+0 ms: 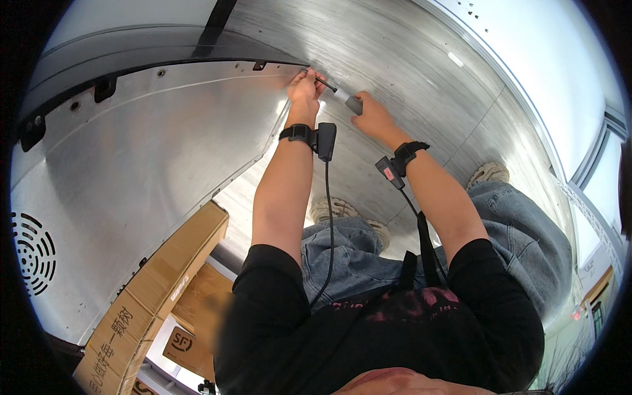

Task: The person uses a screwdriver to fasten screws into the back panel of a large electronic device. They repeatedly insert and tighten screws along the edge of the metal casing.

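Black sleeves (pixel 276 309) of the person's shirt fill the lower part of the view, both forearms reaching up and away from them toward a brushed metal panel (pixel 164 164). Left hand (pixel 304 85), a black strap and small box (pixel 315 137) on its wrist, is closed narrowly with the fingertips pinched at the upper corner of the panel, right where the dark shaft tip of a screwdriver (pixel 342 95) meets the metal. Right hand (pixel 373 117) is wrapped around the grey handle of that screwdriver, just beside the left hand, the tool angled from the right fist up toward the left fingertips. What the left fingers pinch is too small to tell. A second black strap with a small device (pixel 399 161) sits on the right wrist, and a cable (pixel 328 224) hangs from the left wrist unit down toward the body. Below the hands, between the forearms, lie blue jeans (pixel 355 253) and light shoes (pixel 342 209) on the metal floor (pixel 408 59). Well to the left of the left arm, cardboard boxes (pixel 171 276) lean against the panel, and a round vent grille (pixel 31 253) is cut into the panel's far left edge.
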The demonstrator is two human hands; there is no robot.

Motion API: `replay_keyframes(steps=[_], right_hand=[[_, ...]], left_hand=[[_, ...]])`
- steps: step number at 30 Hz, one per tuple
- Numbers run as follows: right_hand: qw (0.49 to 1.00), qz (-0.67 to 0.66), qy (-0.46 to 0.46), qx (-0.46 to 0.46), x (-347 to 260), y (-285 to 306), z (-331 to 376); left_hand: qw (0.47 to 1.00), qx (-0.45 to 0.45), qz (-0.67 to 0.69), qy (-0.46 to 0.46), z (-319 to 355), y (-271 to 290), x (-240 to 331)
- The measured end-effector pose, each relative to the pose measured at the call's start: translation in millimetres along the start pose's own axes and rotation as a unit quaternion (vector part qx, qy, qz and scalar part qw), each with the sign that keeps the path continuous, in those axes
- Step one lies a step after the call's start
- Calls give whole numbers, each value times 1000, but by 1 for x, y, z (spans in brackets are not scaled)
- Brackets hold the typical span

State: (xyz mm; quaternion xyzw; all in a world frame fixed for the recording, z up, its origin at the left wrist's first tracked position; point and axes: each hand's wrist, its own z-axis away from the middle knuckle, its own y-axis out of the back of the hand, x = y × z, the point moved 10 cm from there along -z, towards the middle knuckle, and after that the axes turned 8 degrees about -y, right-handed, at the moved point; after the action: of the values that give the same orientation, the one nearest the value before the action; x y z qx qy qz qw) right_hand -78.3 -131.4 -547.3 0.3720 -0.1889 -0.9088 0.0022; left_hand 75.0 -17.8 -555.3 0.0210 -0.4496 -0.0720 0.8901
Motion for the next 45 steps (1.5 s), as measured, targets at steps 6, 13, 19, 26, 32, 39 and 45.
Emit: replay_keyframes(steps=[6,13,19,26,32,39,45], right_hand=[[997,17,74,18,12,-4,-19],[997,53,34,41,-6,8,8],[996,-79,-7,-48,13,-10,-11],[995,36,91,8,0,0,-4],[997,-4,73,35,1,3,-2],[969,-179,-57,-158,15,-21,-2],[993,-78,66,-66,11,-14,-7]], left_hand=[[999,-10,30,-19,3,-5,3],[1000,17,-13,-11,-1,2,2],[999,14,36,-16,0,-3,2],[998,25,49,-7,7,-7,5],[999,11,48,0,-4,-1,-3],[993,-1,116,4,-6,-4,-7],[988,-1,149,28,0,-8,-5]])
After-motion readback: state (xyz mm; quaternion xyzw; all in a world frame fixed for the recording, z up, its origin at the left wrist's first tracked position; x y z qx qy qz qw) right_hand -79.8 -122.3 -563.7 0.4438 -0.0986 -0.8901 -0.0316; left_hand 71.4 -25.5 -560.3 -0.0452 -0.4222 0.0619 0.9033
